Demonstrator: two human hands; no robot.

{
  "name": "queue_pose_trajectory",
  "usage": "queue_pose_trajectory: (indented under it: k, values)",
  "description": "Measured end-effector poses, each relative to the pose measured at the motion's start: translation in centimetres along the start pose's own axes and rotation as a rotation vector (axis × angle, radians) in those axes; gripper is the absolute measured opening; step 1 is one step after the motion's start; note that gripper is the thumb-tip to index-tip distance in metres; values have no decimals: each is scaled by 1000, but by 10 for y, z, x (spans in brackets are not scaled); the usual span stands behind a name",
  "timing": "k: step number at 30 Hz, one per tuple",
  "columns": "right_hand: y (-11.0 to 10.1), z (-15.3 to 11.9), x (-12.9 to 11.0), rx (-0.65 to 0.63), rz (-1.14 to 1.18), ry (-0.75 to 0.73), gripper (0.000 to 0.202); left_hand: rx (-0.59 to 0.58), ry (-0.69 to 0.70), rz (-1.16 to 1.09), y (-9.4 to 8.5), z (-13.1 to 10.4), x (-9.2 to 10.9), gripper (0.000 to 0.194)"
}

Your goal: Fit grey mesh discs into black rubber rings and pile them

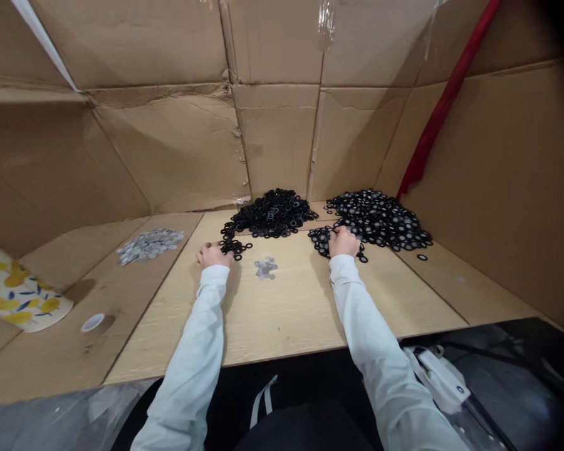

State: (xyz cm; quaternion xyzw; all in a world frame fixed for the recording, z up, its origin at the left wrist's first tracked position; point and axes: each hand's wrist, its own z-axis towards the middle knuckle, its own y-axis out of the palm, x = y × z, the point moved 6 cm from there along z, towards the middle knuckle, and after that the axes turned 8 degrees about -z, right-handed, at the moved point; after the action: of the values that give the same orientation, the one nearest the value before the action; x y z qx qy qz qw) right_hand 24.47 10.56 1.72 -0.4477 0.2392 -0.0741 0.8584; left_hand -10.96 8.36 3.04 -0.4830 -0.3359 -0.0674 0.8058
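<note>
My left hand (214, 255) rests low on the pale board with its fingers curled down. Its inner side meets a small cluster of black rings (236, 248); whatever its fingertips hold is hidden. To the right, my right hand (344, 242) is closed over a small heap of black rings with pale centres (320, 240), its fingertips hidden behind the hand. Between the hands lies a little group of thin, greyish translucent discs (266, 268), touched by neither hand.
A large pile of black rings (275, 213) stands at the back middle, and a bigger pile of pale-centred rings (380, 216) at the back right. Grey discs (150, 245) lie at left, near a white tape roll (93, 322) and a lemon-patterned cylinder (21, 291). Cardboard walls (277, 138) enclose the board.
</note>
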Motion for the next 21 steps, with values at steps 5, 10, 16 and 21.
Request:
queue_pose_trajectory:
  k: [5, 10, 16, 21]
  values:
    - [10, 3, 17, -2, -36, 96, 25, -324, -16, 216, 26, 5, -14, 32]
    - [3, -11, -17, 91, 31, -111, 29, -320, 0, 323, 27, 6, -15, 19]
    - [32, -85, -106, -377, 278, -835, 22, -280, -24, 344, 18, 5, -15, 24]
    - [39, -100, -114, -402, 282, -824, 20, -314, -55, 325, 15, -1, -11, 28]
